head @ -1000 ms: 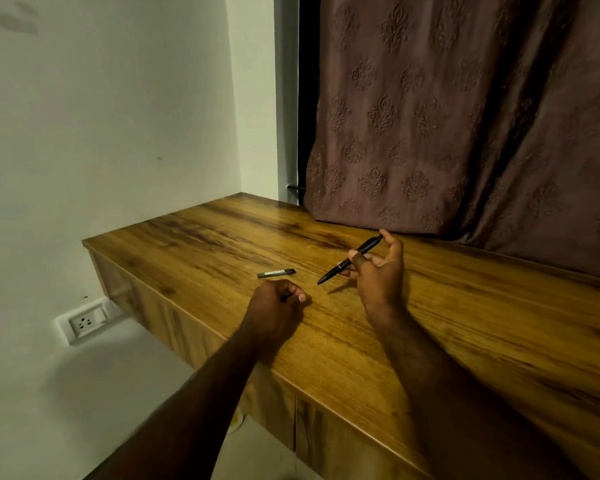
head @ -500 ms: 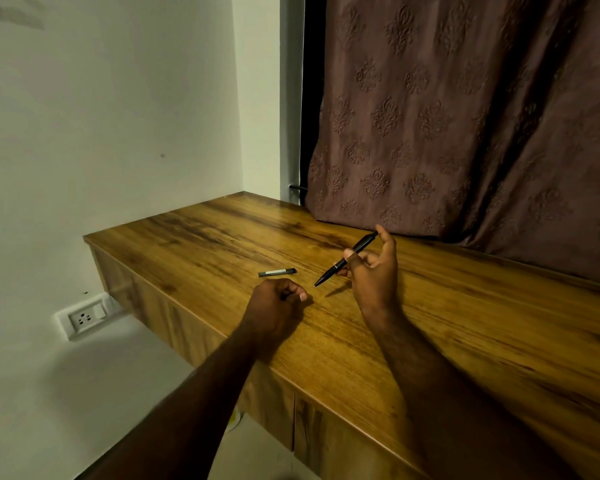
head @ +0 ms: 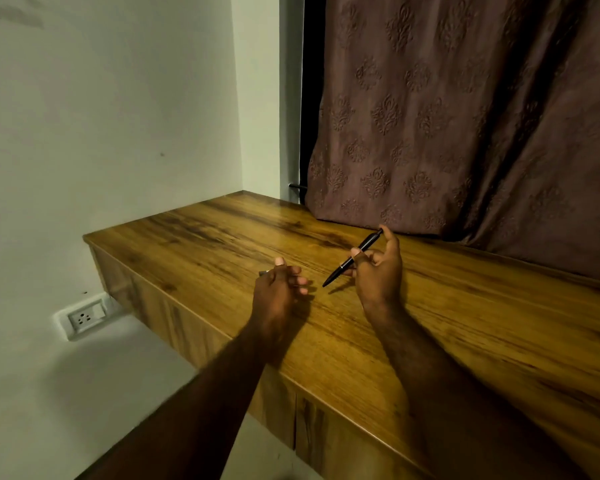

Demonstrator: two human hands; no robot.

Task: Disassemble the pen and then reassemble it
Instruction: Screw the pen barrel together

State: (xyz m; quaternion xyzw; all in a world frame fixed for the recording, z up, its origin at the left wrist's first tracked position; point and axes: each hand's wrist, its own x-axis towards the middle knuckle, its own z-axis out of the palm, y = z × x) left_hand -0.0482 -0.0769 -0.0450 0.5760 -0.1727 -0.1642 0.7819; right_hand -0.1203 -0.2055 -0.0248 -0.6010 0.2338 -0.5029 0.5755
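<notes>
Black and slim, the pen (head: pixel 352 260) is held above the wooden desk (head: pixel 465 323) in the right hand (head: pixel 378 275). It is pinched mid-barrel between thumb and fingers, with its tip slanting down to the left and the forefinger raised by the clicker end. It looks light, stiff and smooth, so probably slippery; a hold on either side of its middle joint should suit twisting. The left hand (head: pixel 278 292) lies on the desk over a small grey piece (head: pixel 263 273); I cannot tell whether it pinches it.
</notes>
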